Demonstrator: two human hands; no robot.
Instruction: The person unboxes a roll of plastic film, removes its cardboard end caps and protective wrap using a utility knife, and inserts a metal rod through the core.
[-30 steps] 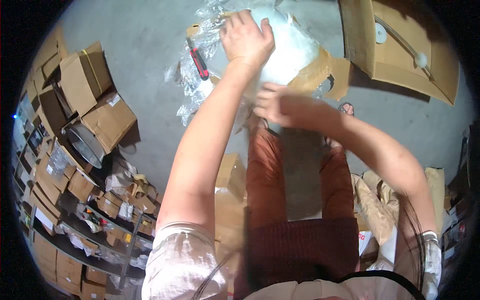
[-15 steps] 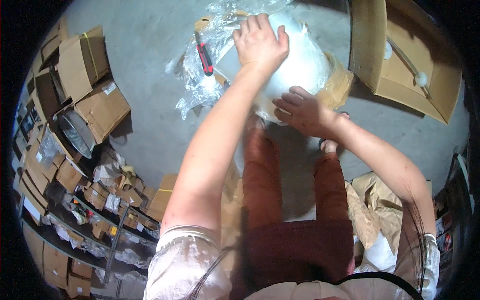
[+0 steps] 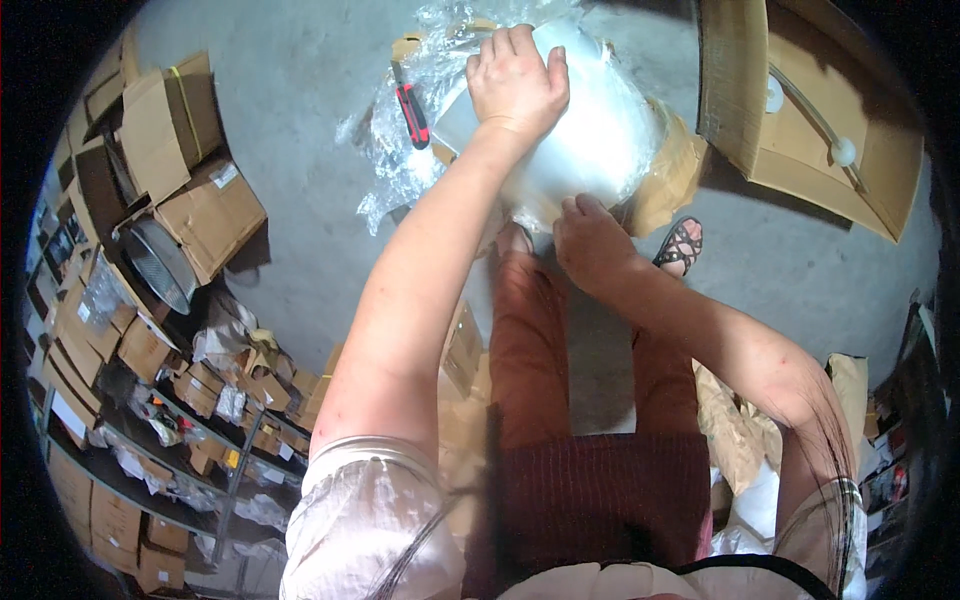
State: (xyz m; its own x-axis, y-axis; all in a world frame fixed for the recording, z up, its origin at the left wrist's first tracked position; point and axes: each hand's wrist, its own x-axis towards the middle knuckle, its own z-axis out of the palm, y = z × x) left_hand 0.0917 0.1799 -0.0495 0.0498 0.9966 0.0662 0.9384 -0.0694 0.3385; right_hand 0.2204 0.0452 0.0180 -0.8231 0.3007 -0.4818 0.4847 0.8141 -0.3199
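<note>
A glossy whitish bundle [image 3: 590, 130], partly wrapped in clear plastic, lies on the floor before my feet. My left hand [image 3: 516, 82] rests on its upper left part, palm down with fingers apart. At its near edge is my right hand [image 3: 597, 245], its fingers drawn together; what they hold, if anything, is hidden. Crumpled clear plastic film [image 3: 385, 185] spreads along the bundle's left side, and brown paper [image 3: 672, 165] shows at its right. A red and black utility knife [image 3: 412, 115] lies on the film, left of my left hand.
An open cardboard box [image 3: 820, 195] at the far right contains a metal rod with white round pieces [image 3: 840, 150]. Opened cartons [image 3: 210, 215] and a round mesh-faced part [image 3: 155, 265] stand at left, beside shelves with boxes [image 3: 190, 480]. Crumpled brown paper [image 3: 735, 425] lies near my right leg.
My right hand has moved slightly down along the bundle's near edge, and its spread fingers have drawn together. My left hand stays on the bundle, shifted slightly left. My right sandal is now uncovered.
</note>
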